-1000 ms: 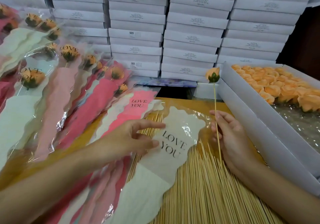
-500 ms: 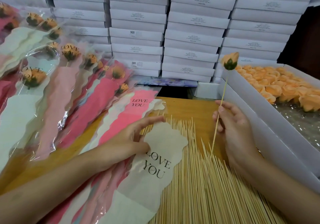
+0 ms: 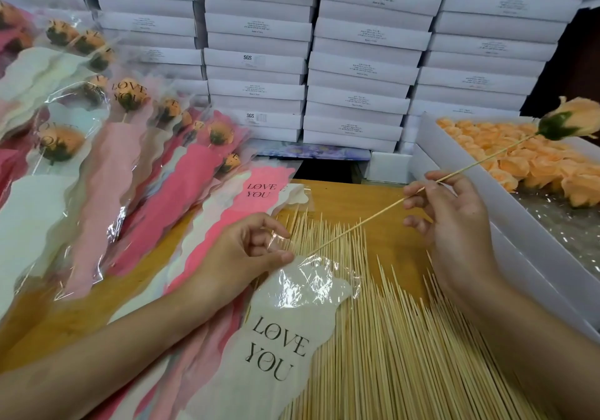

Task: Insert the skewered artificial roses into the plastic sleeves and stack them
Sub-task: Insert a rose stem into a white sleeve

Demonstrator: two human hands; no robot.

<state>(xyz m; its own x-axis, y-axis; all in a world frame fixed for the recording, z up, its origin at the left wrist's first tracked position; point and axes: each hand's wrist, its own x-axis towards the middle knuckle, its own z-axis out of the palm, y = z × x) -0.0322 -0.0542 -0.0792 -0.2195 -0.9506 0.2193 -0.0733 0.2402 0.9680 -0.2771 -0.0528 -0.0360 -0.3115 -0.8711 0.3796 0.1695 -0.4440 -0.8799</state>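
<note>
Right, from my seat the right hand (image 3: 454, 224) is pinching the skewered rose (image 3: 571, 117) partway along its stick, fingers closed around the thin wood. The stick slants down to the left, peach bloom high at the right edge above the open white box of loose rose heads (image 3: 519, 159), pointed end low, right at the mouth of the plastic sleeve (image 3: 285, 322). I see the left hand (image 3: 240, 257) gripping that sleeve's clear top edge between thumb and fingers, lifting the film a little (the film glints where it creases). Whether the tip is already inside the film, I cannot tell. The sleeve reads "LOVE YOU" on a cream panel and lies over the bed of bare bamboo skewers (image 3: 406, 354) spread across the wooden table (image 3: 344, 198). Just to its left sits a pile of empty pink and cream sleeves (image 3: 259, 192). Further left, the finished sleeved roses (image 3: 130, 159) lie overlapped in a fan. Behind everything, stacked white cartons (image 3: 357, 62) form a wall.
</note>
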